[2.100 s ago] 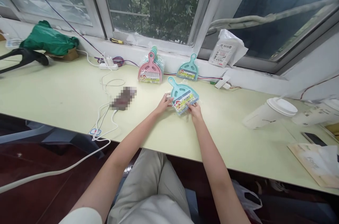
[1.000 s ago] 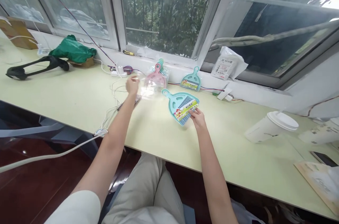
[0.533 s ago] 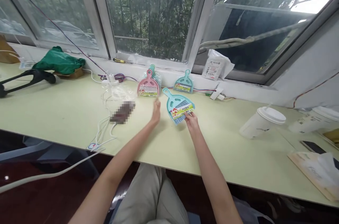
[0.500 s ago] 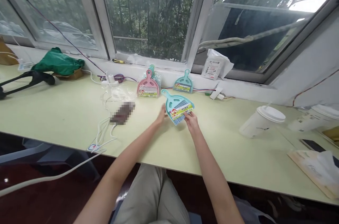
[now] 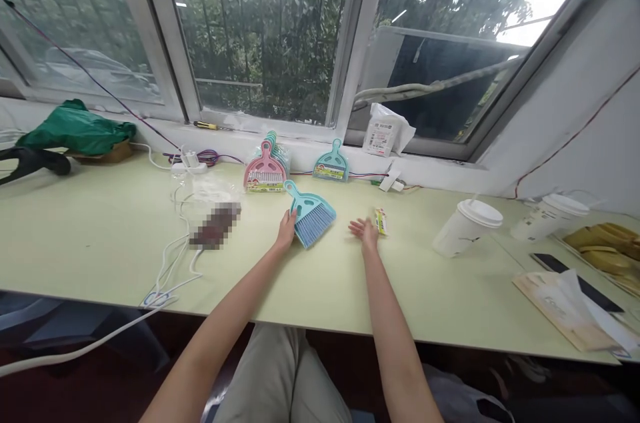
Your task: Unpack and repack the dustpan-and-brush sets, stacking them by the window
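Where the left hand (image 5: 286,230) grips, the dustpan (image 5: 313,198) is partly hidden.

Leafy trees (image 5: 300,56) stand in daylight beyond grey-framed windows (image 5: 347,43) above a long, pale yellow-green table (image 5: 310,290); a white wall (image 5: 575,76) rises at right, and dark red floor (image 5: 60,396) shows at near left.

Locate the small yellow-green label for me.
In the head view, the label is right of centre, just right of the right hand and left of the nearer white cup.
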`<state>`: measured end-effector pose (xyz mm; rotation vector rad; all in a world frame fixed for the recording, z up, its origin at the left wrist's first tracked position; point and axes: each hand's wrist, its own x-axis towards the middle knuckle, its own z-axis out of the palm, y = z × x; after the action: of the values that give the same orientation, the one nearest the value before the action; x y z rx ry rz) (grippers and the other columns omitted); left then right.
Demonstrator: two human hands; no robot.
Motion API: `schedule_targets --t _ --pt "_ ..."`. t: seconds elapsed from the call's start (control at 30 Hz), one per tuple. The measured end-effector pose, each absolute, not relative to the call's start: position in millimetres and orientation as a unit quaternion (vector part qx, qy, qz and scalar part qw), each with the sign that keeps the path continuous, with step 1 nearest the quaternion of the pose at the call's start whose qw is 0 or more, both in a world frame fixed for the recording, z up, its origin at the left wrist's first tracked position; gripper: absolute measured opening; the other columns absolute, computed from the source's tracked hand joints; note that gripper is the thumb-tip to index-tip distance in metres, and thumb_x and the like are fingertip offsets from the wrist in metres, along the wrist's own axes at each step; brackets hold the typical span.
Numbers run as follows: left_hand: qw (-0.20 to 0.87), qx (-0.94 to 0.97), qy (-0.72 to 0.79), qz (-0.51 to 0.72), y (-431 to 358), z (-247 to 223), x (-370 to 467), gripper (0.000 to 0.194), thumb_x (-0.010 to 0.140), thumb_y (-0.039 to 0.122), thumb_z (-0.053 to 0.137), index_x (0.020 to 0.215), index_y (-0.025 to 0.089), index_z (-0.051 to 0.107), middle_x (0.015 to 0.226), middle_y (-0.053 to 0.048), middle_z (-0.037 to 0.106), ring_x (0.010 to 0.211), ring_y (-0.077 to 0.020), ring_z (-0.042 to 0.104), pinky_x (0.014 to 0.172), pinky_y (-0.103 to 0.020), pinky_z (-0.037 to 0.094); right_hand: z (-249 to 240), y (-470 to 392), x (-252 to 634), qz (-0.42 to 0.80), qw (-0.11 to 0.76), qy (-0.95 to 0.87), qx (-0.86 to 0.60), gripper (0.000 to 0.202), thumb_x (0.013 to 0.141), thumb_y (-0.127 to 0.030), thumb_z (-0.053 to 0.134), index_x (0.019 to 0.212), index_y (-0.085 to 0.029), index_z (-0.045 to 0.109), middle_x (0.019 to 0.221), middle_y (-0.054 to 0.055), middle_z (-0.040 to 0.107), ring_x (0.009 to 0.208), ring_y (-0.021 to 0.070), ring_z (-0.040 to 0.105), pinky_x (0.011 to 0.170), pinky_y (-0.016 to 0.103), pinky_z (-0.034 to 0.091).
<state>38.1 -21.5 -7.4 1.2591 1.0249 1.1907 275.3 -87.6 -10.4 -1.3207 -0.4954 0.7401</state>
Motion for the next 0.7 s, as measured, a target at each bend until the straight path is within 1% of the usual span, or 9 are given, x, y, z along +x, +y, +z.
schedule_targets --t 0.07,0.1,0.2,0.3,0.33,0.4,0.5,0.6,0.7 --pt "0.533 0.558 0.421 0.477 -29 -5 41 0.050 0.078 0.067 0.050 0.094 0.020 0.057 0.088 -0.005 0.060 0.085 -0.0201 0.057 0.070 -0.027 0.045 -5 -90 258 0.289 0.616 -0.343 -0.648 0.045 0.085 -0.056 0.045 0.071 -0.017 0.063 0.059 0.004 0.064 0.043 0.0131 0.058 0.047 0.025 0.048" --pt "0.527 0.578 0.412 0.467 -34 -4 43 0.050 0.079 0.066 0.050 0.095 0.020 0.058 0.089 -0.005 0.061 0.086 -0.0203 0.057 0.071 -0.027 0.045 -2 -92 246 0.234 0.581 -0.413 -0.661 0.044 0.086 -0.055 0.045 0.074 -0.017 0.066 0.064 0.004 0.065 0.048 0.0134 0.058 0.052 0.026 0.048" --pt "0.482 0.654 0.382 0.441 -52 3 45 0.050 0.083 0.063 0.046 0.104 0.020 0.059 0.091 -0.005 0.064 0.086 -0.0206 0.058 0.076 -0.029 0.044 7 -97 211 0.044 0.501 -0.567 -0.652 0.036 0.087 -0.049 0.048 0.097 -0.021 0.068 0.093 0.007 0.065 0.084 0.0193 0.062 0.074 0.031 0.050" --pt "0.439 0.705 0.373 0.414 -65 7 46 0.056 0.087 0.062 0.039 0.122 0.020 0.054 0.091 -0.005 0.067 0.082 -0.0215 0.060 0.080 -0.033 0.045 12 -100 195 -0.036 0.463 -0.606 -0.646 0.036 0.090 -0.047 0.046 0.106 -0.022 0.065 0.107 0.010 0.058 0.105 0.0236 0.053 0.083 0.035 0.047" --pt "0.437 0.708 0.371 0.414 -67 7 47 0.058 0.088 0.061 0.038 0.128 0.020 0.051 0.095 -0.006 0.068 0.086 -0.0223 0.061 0.082 -0.035 0.045 13 -100 196 -0.039 0.464 -0.605 -0.646 0.035 0.090 -0.047 0.046 0.103 -0.022 0.065 0.106 0.010 0.056 0.106 0.0238 0.051 0.084 0.036 0.047" --pt "0.453 0.687 0.363 0.436 -64 5 48 0.060 0.090 0.059 0.037 0.136 0.021 0.046 0.116 -0.009 0.065 0.105 -0.0241 0.060 0.093 -0.037 0.043 13 -97 203 -0.007 0.477 -0.607 -0.635 0.033 0.088 -0.048 0.049 0.093 -0.022 0.067 0.100 0.008 0.056 0.101 0.0225 0.053 0.085 0.035 0.046" --pt "0.495 0.641 0.356 0.466 -54 2 52 0.062 0.089 0.055 0.043 0.140 0.021 0.043 0.145 -0.009 0.045 0.134 -0.0239 0.040 0.108 -0.036 0.033 10 -91 219 0.092 0.491 -0.606 -0.620 0.032 0.085 -0.049 0.053 0.082 -0.021 0.068 0.089 0.004 0.055 0.085 0.0184 0.056 0.078 0.031 0.047" --pt "0.507 0.656 0.335 0.447 -49 3 54 0.061 0.088 0.054 0.044 0.136 0.017 0.050 0.146 -0.010 0.044 0.136 -0.0247 0.038 0.111 -0.037 0.030 8 -89 224 0.124 0.487 -0.587 -0.635 0.032 0.085 -0.048 0.052 0.080 -0.020 0.068 0.086 0.003 0.054 0.077 0.0163 0.055 0.074 0.030 0.046" --pt "0.468 0.689 0.337 0.439 -55 6 52 0.056 0.091 0.051 0.039 0.134 0.018 0.052 0.138 -0.008 0.053 0.127 -0.0240 0.049 0.107 -0.038 0.036 10 -93 217 0.064 0.464 -0.601 -0.648 0.033 0.086 -0.049 0.051 0.082 -0.020 0.065 0.091 0.004 0.054 0.089 0.0192 0.055 0.080 0.031 0.045"
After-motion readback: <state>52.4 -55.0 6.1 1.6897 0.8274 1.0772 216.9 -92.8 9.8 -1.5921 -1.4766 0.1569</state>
